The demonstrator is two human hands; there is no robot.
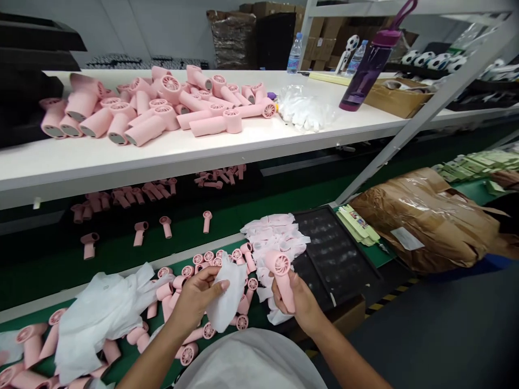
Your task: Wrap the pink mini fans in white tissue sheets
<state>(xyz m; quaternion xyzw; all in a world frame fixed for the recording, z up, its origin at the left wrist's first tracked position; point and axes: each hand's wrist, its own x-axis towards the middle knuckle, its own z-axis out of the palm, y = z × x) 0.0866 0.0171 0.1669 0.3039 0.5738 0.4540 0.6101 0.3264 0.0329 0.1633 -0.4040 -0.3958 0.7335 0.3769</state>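
My left hand (198, 297) pinches a thin white bag (227, 294) between thumb and fingers, near the middle of the work surface. In my right hand (302, 302) is a pink handheld fan (284, 278), gripped by its handle with the round grille end up. The bag and the fan are apart, side by side. Beneath and around my left hand lie several loose pink fans (188, 354) on the green surface. Behind the fan in my right hand is a pile of fans in white bags (273, 232). A heap of white bags (105, 308) rests on fans at the left.
A white shelf (279, 141) above holds many pink fans (154, 116), a purple bottle (371, 70) and white gloves (304, 108). A black tray (328, 259) lies right of the bagged fans, near a brown paper-wrapped bundle (430, 216). More fans stand on the green belt (227, 216).
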